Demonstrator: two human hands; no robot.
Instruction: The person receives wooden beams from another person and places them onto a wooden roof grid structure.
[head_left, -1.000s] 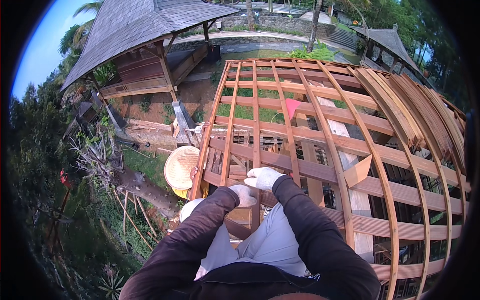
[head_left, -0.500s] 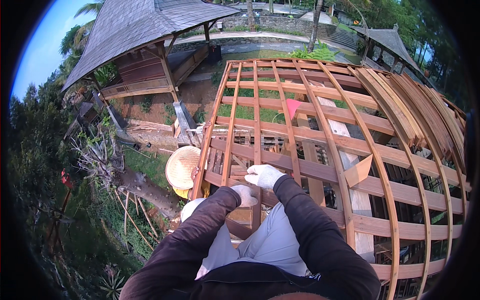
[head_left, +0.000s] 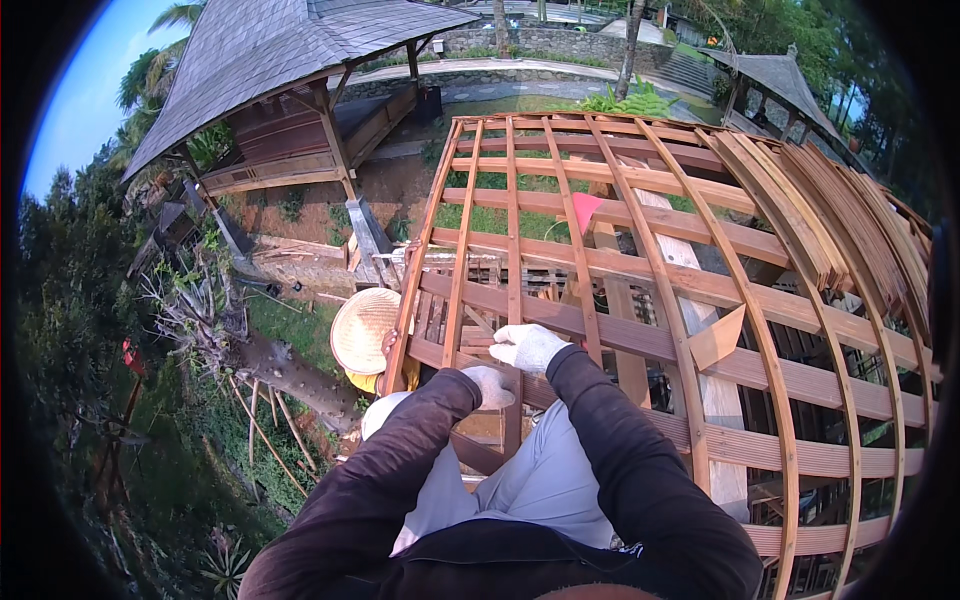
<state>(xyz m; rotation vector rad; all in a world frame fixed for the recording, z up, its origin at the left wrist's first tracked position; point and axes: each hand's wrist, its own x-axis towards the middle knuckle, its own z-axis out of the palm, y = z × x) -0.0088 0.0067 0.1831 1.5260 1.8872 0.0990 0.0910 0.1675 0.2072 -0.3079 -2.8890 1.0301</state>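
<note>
1 wooden batten (head_left: 512, 222) beneath the loosely curled left hand (head_left: 490, 387) and right hand (head_left: 530, 348), grip unclear

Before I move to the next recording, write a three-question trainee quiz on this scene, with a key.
1. True or false: the left hand and the right hand both wear whitish fabric gloves.
2. Multiple choice: a co-worker in a round, pale woven straw hat is on which side of the person? A: right. B: left.
3. Fill in: a small triangular piece, ____ in colour, shows among the slender brown wooden battens.

Key: 1. True. 2. B. 3. Pink.
</note>
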